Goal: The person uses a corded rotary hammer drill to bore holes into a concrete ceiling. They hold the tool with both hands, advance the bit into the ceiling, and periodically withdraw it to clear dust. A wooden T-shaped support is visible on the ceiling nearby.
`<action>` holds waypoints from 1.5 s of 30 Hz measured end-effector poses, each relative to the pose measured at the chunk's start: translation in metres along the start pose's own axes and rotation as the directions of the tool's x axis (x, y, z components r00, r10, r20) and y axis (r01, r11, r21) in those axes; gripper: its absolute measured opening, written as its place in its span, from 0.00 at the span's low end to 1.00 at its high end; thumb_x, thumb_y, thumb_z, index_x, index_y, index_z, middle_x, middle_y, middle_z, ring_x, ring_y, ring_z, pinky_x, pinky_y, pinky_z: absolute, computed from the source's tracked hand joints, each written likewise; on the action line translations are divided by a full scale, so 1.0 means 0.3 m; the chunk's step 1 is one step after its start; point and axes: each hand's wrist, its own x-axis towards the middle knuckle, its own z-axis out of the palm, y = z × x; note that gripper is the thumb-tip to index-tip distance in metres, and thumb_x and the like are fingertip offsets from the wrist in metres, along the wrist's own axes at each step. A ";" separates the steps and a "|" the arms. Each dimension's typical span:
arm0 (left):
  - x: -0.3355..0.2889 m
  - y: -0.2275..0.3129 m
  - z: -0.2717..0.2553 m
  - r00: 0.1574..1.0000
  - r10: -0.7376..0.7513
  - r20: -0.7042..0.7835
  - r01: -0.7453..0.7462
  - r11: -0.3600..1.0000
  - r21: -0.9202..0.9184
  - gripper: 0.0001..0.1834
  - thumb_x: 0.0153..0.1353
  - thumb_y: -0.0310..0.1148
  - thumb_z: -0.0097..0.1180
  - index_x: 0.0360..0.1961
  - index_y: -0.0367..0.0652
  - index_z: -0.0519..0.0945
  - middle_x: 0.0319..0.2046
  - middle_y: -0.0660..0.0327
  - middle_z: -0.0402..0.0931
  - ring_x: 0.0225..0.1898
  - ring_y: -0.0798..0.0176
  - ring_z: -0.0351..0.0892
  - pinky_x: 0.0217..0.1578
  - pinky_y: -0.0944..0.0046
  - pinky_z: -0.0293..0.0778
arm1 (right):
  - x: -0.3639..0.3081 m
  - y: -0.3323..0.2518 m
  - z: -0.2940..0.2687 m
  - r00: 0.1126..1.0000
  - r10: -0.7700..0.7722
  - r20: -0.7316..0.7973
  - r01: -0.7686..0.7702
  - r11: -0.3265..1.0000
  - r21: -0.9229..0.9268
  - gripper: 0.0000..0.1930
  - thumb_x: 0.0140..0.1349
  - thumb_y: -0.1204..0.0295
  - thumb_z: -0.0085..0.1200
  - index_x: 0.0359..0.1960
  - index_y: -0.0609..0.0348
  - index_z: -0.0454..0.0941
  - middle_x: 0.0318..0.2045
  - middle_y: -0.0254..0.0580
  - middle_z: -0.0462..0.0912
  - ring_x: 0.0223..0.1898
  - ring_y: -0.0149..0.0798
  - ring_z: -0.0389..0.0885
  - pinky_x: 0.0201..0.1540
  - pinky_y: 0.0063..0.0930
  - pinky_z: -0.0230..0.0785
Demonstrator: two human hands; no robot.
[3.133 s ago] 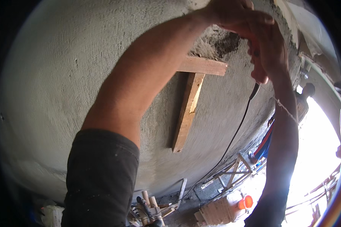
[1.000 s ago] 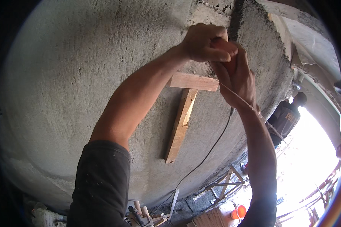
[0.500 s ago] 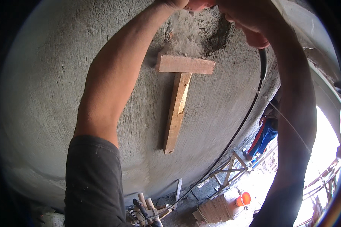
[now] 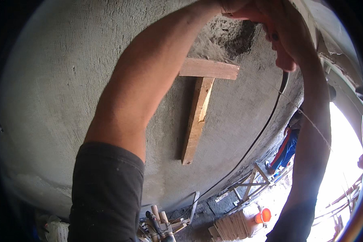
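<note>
My right hand (image 4: 288, 34) is closed round the handle of a red corded power drill (image 4: 285, 60) at the top right. My left hand (image 4: 233, 5) is at the drill's front end, closed against its body; the top edge cuts off its fingers. The drill's tip is out of sight. Below and behind the tool is a rough dark hollow (image 4: 238, 38) in the grey plastered wall (image 4: 157, 173). Loose crumbled mortar (image 4: 207, 49) lies on a wooden crosspiece (image 4: 213, 69) under the hollow. A wooden post (image 4: 195, 121) runs down from that crosspiece, forming a T against the wall.
A black cord (image 4: 250, 149) hangs from the drill along the wall. Below are a wooden trestle (image 4: 250, 185), an orange bucket (image 4: 263, 215), stacked boards (image 4: 232, 226) and a bundle of poles (image 4: 159, 222). Another person in blue trousers (image 4: 285, 151) stands at the right.
Both my hands and the drill have shifted right, and the drill's handle sits lower. The wall and T-shaped timber appear slightly further right in view. My left forearm now covers the crosspiece's left end.
</note>
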 end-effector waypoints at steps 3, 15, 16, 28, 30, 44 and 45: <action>-0.117 0.048 0.053 0.981 -0.141 0.130 0.189 0.832 -0.521 0.20 0.65 0.48 0.66 0.39 0.39 0.85 0.27 0.59 0.85 0.25 0.66 0.81 0.29 0.57 0.77 | -0.050 0.050 0.039 0.997 0.042 -0.068 -0.039 0.998 0.039 0.25 0.73 0.47 0.56 0.57 0.54 0.77 0.35 0.42 0.86 0.29 0.35 0.86 0.33 0.36 0.79; -0.172 -0.116 0.009 0.935 0.197 0.294 -0.282 0.916 0.285 0.44 0.38 0.85 0.64 0.27 0.49 0.86 0.21 0.60 0.84 0.27 0.56 0.88 0.33 0.54 0.79 | -0.291 -0.016 0.293 0.951 0.268 -0.153 -0.212 0.927 0.309 0.30 0.70 0.48 0.63 0.66 0.47 0.69 0.35 0.41 0.88 0.33 0.36 0.88 0.39 0.35 0.81; -0.186 -0.126 0.004 0.932 0.250 0.264 -0.322 0.905 0.279 0.41 0.40 0.81 0.66 0.28 0.49 0.85 0.22 0.61 0.83 0.27 0.57 0.87 0.31 0.54 0.78 | -0.292 -0.030 0.295 0.957 0.240 -0.163 -0.192 0.945 0.263 0.31 0.70 0.47 0.63 0.67 0.45 0.68 0.37 0.43 0.89 0.35 0.39 0.89 0.41 0.36 0.81; -0.190 -0.179 -0.049 0.949 0.282 -0.137 -0.281 0.959 0.031 0.25 0.61 0.56 0.65 0.33 0.41 0.83 0.26 0.58 0.84 0.28 0.65 0.82 0.32 0.58 0.78 | -0.152 -0.095 0.184 0.952 -0.304 -0.034 0.279 0.909 -0.308 0.31 0.71 0.45 0.59 0.64 0.52 0.71 0.36 0.47 0.89 0.35 0.47 0.91 0.37 0.43 0.85; -0.156 -0.173 -0.057 0.989 -0.073 -0.126 0.095 0.979 0.179 0.16 0.66 0.42 0.66 0.30 0.40 0.79 0.29 0.58 0.82 0.31 0.67 0.79 0.32 0.59 0.78 | -0.109 -0.127 0.154 0.919 -0.393 0.012 0.348 0.798 -0.492 0.26 0.71 0.48 0.59 0.61 0.51 0.74 0.36 0.44 0.88 0.36 0.41 0.89 0.40 0.40 0.83; 0.031 -0.126 -0.134 0.963 0.224 -0.147 -0.265 0.706 -0.656 0.23 0.72 0.54 0.56 0.41 0.42 0.85 0.32 0.60 0.85 0.30 0.60 0.83 0.34 0.59 0.78 | 0.011 -0.341 -0.043 0.909 -0.301 0.288 0.298 0.953 0.055 0.17 0.66 0.61 0.56 0.46 0.63 0.83 0.38 0.42 0.89 0.42 0.35 0.87 0.46 0.31 0.76; 0.042 -0.128 -0.124 0.968 0.213 -0.132 -0.246 0.706 -0.664 0.24 0.73 0.54 0.54 0.40 0.42 0.85 0.33 0.60 0.86 0.31 0.61 0.83 0.34 0.59 0.78 | 0.016 -0.335 -0.047 0.911 -0.290 0.294 0.286 0.956 0.057 0.17 0.66 0.60 0.55 0.46 0.63 0.83 0.38 0.43 0.90 0.42 0.35 0.87 0.46 0.31 0.76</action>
